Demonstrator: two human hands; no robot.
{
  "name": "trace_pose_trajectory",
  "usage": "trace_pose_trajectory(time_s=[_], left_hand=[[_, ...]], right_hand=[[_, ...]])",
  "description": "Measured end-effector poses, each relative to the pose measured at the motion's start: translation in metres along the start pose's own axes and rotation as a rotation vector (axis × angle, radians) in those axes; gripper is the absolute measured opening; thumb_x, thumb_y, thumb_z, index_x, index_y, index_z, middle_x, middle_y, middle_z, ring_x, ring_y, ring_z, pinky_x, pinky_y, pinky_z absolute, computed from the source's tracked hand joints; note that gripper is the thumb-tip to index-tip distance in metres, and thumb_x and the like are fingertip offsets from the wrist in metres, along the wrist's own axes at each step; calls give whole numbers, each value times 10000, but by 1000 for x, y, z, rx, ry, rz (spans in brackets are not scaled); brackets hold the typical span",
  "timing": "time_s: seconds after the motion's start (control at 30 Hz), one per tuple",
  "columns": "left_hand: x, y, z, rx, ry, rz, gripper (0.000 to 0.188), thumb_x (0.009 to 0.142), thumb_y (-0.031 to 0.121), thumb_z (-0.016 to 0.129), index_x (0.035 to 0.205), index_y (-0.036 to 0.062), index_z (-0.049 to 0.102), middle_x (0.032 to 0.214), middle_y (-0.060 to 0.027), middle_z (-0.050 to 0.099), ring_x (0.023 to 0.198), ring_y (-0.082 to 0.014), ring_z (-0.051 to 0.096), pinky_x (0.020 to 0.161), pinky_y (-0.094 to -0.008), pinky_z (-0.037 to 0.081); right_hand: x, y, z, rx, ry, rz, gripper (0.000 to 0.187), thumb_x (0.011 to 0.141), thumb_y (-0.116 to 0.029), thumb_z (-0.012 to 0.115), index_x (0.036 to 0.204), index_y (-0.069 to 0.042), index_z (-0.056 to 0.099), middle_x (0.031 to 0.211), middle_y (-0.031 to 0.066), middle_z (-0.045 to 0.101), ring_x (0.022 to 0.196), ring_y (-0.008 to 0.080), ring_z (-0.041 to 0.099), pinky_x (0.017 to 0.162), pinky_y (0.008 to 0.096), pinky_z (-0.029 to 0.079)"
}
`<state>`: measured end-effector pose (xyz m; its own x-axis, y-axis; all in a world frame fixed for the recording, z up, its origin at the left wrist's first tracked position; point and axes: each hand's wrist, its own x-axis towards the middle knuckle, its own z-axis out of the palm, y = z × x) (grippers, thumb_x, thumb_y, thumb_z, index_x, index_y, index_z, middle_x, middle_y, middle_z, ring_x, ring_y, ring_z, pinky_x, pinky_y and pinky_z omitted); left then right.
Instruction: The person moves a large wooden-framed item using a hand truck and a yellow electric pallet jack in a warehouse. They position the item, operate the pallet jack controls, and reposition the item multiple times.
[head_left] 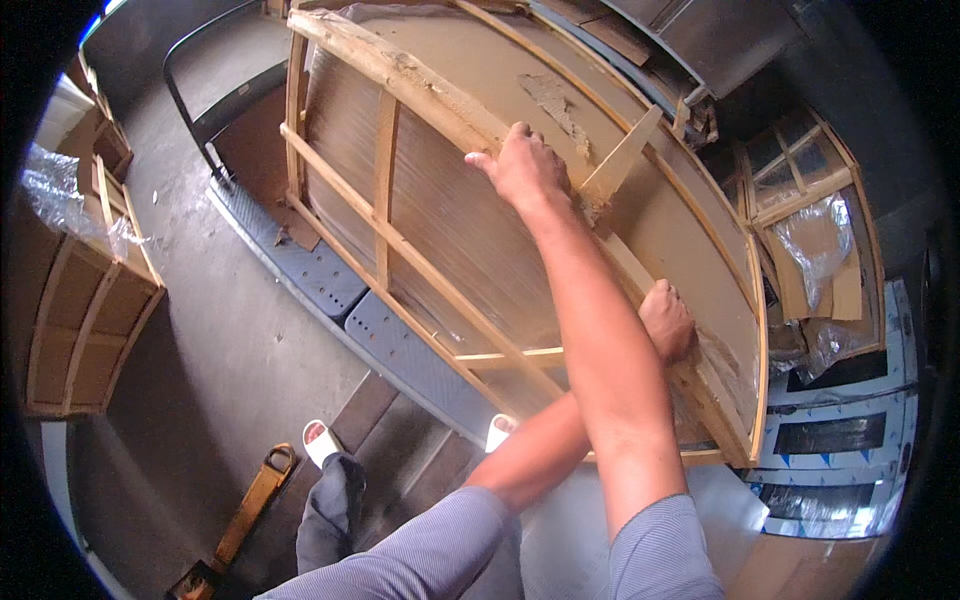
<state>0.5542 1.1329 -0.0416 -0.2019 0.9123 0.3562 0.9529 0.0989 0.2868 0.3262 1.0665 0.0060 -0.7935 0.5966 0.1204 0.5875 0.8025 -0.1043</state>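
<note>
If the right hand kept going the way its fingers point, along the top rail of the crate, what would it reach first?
The right hand grips the rough top rail of the wrapped wooden crate, fingers pointing up-left. Going on, it would probably just slide along that bare rail toward the crate's far corner; nothing else seems to lie in that line, though depth is unclear.

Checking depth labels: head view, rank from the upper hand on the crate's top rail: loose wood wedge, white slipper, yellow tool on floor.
The arms cross, so which hand this is stays unclear.
1. Wood wedge: beside the hand, on the crate.
2. White slipper: on the floor, below the crate.
3. Yellow tool: farther down-left on the floor.
</note>
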Motion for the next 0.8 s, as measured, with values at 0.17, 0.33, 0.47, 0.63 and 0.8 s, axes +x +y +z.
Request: trace_pose_trajectory(time_s=[0.17,0.33,0.47,0.63,0.8], left_hand=[[19,-5,5,-148,202,-33,146,684,236,666,568,154,632,666,-57,610,694,-232,504,673,-360,366],[41,-10,-6,-55,238,-6,173,742,268,608,603,175,654,642,-51,608,703,-220,523,716,-380,347],[65,-18,-9,-103,158,23,287,846,358,554,703,178,726,692,-58,655,722,-192,556,733,-364,322],[68,-10,15,-149,284,10,277,808,360,585,656,165,710,676,-58,645,701,-202,537,732,-376,328],[72,-13,4,-35,-99,143,213,803,355,614,833,174,721,877,-51,658,900,-214,548,801,-375,380]], right_hand=[[16,14,-8,28,-5,29,815,794,-606,700,1275,19,491,1241,234,593,1135,377,606,923,495,514],[41,29,-12,62,-17,49,804,792,-604,706,1261,17,504,1227,244,600,1135,368,609,929,489,513],[59,37,-23,48,-25,7,794,793,-601,707,1258,10,509,1211,237,615,1124,370,616,930,483,513],[60,44,-17,34,-8,4,750,803,-590,703,1241,-6,533,1140,225,653,1076,377,641,912,493,519],[63,44,-11,76,-4,-59,688,786,-580,721,1113,9,579,1030,272,670,981,428,656,816,511,525]])
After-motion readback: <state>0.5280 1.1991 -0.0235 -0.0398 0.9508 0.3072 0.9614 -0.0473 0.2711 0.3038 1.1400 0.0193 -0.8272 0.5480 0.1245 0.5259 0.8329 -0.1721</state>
